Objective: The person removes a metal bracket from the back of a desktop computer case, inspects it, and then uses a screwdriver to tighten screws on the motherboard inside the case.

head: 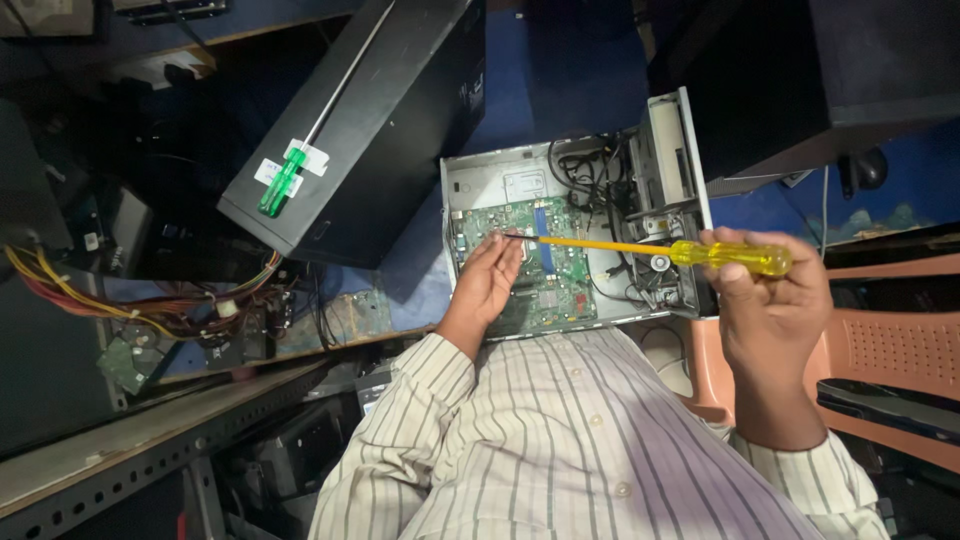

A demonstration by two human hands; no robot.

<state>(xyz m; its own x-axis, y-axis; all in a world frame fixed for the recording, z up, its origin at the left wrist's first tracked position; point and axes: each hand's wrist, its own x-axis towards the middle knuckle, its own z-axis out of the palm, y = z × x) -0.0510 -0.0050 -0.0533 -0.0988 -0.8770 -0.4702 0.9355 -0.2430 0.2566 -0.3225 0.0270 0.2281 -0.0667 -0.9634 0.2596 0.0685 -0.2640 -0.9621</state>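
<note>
Right hand (775,305) grips yellow-handled screwdriver (735,257); its tip meets the green motherboard (555,265), where left hand (487,280) rests.

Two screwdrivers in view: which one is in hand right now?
The yellow-handled screwdriver, held by the right hand. The green-handled screwdriver lies loose on the black computer case.

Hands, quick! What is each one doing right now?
Left hand: open, holding nothing, fingers resting on the green circuit board.
Right hand: closed around the yellow screwdriver handle.
</note>
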